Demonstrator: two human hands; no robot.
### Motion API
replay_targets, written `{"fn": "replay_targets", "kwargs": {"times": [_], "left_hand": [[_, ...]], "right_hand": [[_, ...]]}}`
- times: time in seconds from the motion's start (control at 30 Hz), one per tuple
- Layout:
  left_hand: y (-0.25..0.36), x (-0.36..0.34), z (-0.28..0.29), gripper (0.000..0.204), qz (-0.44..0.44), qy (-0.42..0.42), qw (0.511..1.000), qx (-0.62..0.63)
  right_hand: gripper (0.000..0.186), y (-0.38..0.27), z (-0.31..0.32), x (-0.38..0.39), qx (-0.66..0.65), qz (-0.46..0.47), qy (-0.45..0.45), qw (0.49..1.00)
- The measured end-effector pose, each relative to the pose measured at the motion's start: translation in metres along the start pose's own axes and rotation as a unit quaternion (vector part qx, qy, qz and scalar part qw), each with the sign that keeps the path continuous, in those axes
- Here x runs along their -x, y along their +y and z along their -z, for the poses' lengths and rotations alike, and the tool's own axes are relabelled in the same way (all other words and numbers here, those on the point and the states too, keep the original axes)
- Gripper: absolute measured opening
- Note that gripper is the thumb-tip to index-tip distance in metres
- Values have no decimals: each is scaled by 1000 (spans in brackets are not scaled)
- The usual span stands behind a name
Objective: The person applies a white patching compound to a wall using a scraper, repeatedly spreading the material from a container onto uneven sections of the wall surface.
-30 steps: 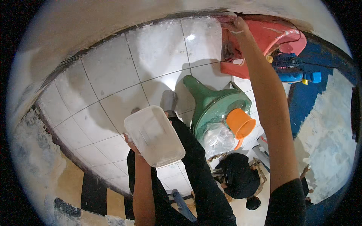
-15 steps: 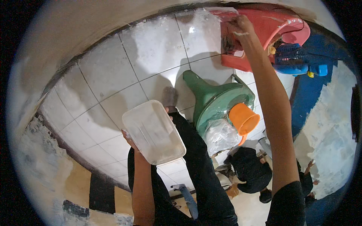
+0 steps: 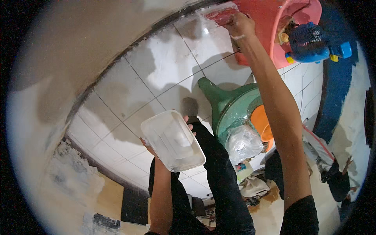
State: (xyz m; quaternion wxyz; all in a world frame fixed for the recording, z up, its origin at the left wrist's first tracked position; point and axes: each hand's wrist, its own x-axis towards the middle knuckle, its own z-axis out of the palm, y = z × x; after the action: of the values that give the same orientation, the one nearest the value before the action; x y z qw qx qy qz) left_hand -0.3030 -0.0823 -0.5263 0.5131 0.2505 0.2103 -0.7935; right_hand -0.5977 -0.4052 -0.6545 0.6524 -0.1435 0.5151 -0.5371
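Note:
My left hand [image 3: 149,148] supports a whitish, rectangular plastic container [image 3: 166,135] from below. Its fingers curl round the far right side, and the container is tilted toward me, its inside looking bare but for pale smears. Stretched far forward, my right hand [image 3: 241,26] is closed low by the foot of the wall, over the white floor tiles. A red patch with white streaks [image 3: 222,16] lies right beside its fingers. Whatever the fingers grip is hidden behind the hand.
A large pink-red plastic tub [image 3: 260,13] stands beyond my right wrist, with a blue plastic item [image 3: 313,43] at its side. Nearer is a green stool [image 3: 231,103] bearing a clear plastic bag [image 3: 243,144] and an orange plastic mug [image 3: 260,119]. Clothes and clutter lie lower right.
My right hand has shifted left along the wall's foot. The container in my left hand sits slightly farther right in view, and the whole view has turned somewhat.

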Motion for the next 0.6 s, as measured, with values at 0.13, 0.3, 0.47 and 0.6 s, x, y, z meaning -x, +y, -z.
{"fn": "replay_targets", "kwargs": {"times": [0.13,0.3,0.47,0.6], "left_hand": [[-6,-20,-2,106,30,-59,997,32],[-11,-7,-49,73,11,26,996,82],[-13,-18,-87,52,139,-12,982,128],[-8,-11,-117,48,245,52,965,71]], "right_hand": [[21,-22,-27,-22,128,42,20,991],[16,-32,-102,45,57,112,-32,992],[25,-103,-88,214,228,194,76,951],[28,-171,-106,363,344,144,186,909]]}}
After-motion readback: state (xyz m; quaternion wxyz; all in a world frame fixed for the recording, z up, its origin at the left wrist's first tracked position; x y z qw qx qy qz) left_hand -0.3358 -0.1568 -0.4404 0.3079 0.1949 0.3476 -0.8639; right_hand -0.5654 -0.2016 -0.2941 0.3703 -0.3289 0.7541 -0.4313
